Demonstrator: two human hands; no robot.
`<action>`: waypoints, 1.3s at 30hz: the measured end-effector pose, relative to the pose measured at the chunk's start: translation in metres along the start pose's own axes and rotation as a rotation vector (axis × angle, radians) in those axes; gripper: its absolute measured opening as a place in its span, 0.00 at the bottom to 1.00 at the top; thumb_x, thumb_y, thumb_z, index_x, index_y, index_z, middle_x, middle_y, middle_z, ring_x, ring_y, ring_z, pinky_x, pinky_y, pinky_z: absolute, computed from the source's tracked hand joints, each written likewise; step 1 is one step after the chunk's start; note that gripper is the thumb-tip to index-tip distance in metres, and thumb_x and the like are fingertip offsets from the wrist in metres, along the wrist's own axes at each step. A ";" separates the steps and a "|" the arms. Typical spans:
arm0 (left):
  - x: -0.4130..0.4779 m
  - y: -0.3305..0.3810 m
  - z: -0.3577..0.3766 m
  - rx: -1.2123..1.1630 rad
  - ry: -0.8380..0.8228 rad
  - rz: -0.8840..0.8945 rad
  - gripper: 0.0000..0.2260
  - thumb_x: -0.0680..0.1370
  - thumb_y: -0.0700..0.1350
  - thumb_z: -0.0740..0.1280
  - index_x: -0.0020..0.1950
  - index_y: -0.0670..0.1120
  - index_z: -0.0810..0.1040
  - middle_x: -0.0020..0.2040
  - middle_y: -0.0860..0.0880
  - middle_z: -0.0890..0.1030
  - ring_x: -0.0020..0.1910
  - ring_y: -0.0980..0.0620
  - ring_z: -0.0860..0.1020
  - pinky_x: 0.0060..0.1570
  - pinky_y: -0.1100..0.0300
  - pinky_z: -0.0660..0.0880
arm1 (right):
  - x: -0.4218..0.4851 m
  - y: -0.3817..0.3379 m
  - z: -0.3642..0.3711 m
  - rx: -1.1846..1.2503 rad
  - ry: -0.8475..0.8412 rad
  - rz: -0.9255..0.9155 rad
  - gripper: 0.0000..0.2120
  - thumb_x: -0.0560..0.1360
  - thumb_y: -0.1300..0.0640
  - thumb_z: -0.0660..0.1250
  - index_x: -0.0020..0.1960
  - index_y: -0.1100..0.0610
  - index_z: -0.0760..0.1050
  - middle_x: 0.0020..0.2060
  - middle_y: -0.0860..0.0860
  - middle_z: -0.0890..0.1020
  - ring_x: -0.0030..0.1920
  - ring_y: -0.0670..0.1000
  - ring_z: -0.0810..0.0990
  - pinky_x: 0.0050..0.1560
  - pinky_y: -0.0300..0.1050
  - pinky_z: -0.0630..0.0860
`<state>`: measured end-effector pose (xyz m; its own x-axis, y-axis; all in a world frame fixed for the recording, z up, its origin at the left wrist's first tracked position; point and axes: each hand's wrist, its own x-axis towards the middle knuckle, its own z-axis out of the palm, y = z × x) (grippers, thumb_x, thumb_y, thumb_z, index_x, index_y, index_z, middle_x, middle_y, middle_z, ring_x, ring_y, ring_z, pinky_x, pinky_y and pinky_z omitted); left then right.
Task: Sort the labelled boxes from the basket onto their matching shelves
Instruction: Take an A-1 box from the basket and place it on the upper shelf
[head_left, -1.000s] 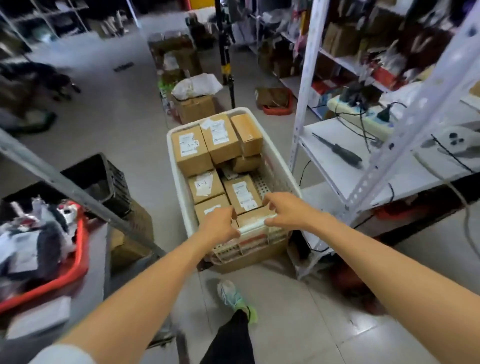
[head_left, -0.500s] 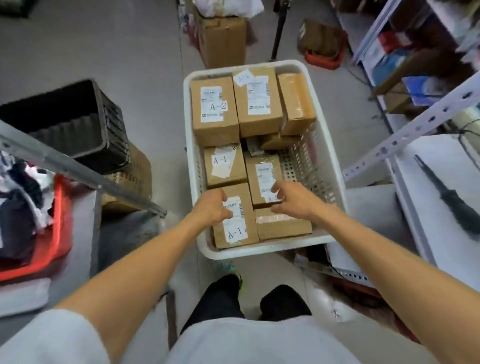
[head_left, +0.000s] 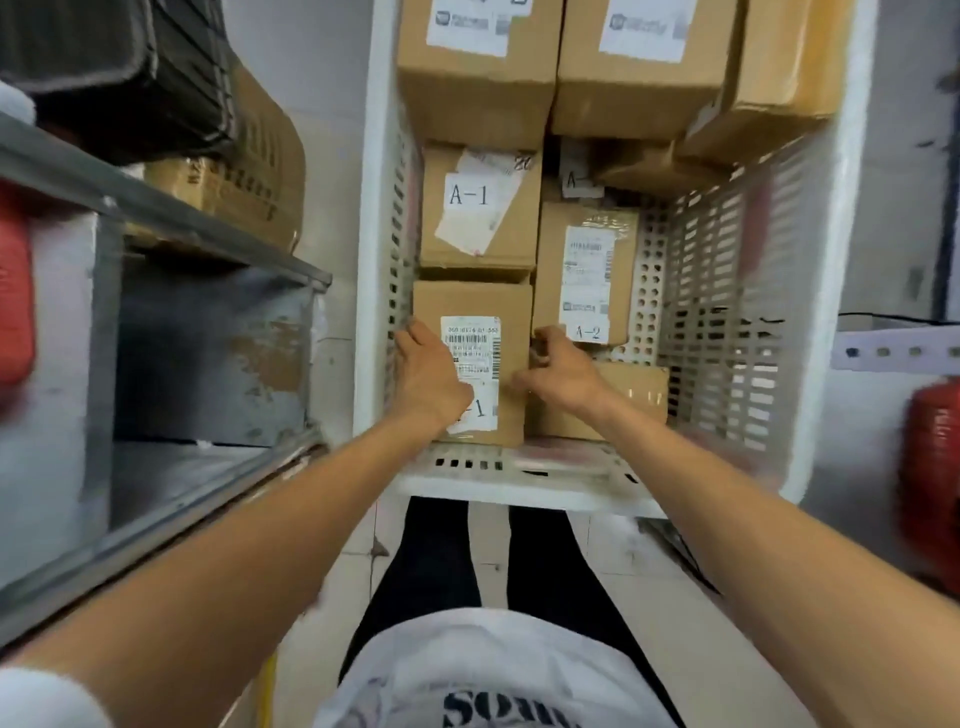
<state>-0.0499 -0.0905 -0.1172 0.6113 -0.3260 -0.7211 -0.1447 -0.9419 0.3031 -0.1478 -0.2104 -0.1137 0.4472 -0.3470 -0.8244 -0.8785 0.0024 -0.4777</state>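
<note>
White perforated plastic forms the basket (head_left: 519, 488), which stands on the floor in front of the person and is packed with brown cardboard boxes. Both hands are on the near-left box (head_left: 511, 322), which sits against the basket's left wall and near rim; its printed label shows a barcode and a large "-1", with the character before it hidden by the wrist. The left hand (head_left: 431, 374) lies across the box's top, fingers curled over its left edge beside the basket wall and thumb on the label. The right hand (head_left: 561, 371) grips the box's right edge with its fingers curled down the side. Just behind this box lies the A-1 box (head_left: 478, 218), and to the right of that the A-2 box (head_left: 587, 270). A low flat box (head_left: 634, 395) lies under the right wrist. Three larger boxes fill the far end, the middle one (head_left: 639, 78) bearing a white label. To the left stand a grey metal rack (head_left: 208, 343), with a black crate (head_left: 114, 67) and a printed carton (head_left: 260, 156) beyond it. A white slotted upright (head_left: 893, 351) shows at the right edge.
</note>
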 end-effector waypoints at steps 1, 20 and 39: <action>0.001 0.000 0.004 -0.038 0.013 -0.010 0.43 0.66 0.35 0.73 0.74 0.37 0.51 0.70 0.38 0.59 0.68 0.39 0.64 0.65 0.46 0.68 | 0.007 0.002 0.008 0.062 -0.013 0.031 0.32 0.71 0.60 0.73 0.70 0.59 0.63 0.63 0.52 0.75 0.62 0.53 0.74 0.57 0.42 0.71; -0.056 0.040 -0.067 -0.585 -0.136 0.200 0.48 0.65 0.34 0.77 0.74 0.58 0.55 0.63 0.50 0.72 0.62 0.48 0.73 0.62 0.50 0.73 | -0.051 -0.026 -0.044 0.694 0.116 -0.038 0.32 0.60 0.63 0.78 0.60 0.52 0.69 0.55 0.52 0.82 0.53 0.53 0.82 0.53 0.52 0.80; -0.139 0.068 -0.164 -0.405 -0.247 0.728 0.56 0.63 0.37 0.79 0.78 0.59 0.46 0.73 0.51 0.66 0.70 0.51 0.67 0.68 0.48 0.67 | -0.222 -0.076 -0.056 0.474 0.453 -0.488 0.63 0.60 0.71 0.78 0.77 0.46 0.39 0.64 0.45 0.72 0.65 0.46 0.72 0.64 0.46 0.73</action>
<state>-0.0169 -0.0958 0.1059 0.2815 -0.8886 -0.3621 -0.1179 -0.4065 0.9060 -0.1899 -0.1863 0.1221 0.5602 -0.7571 -0.3360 -0.3925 0.1145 -0.9126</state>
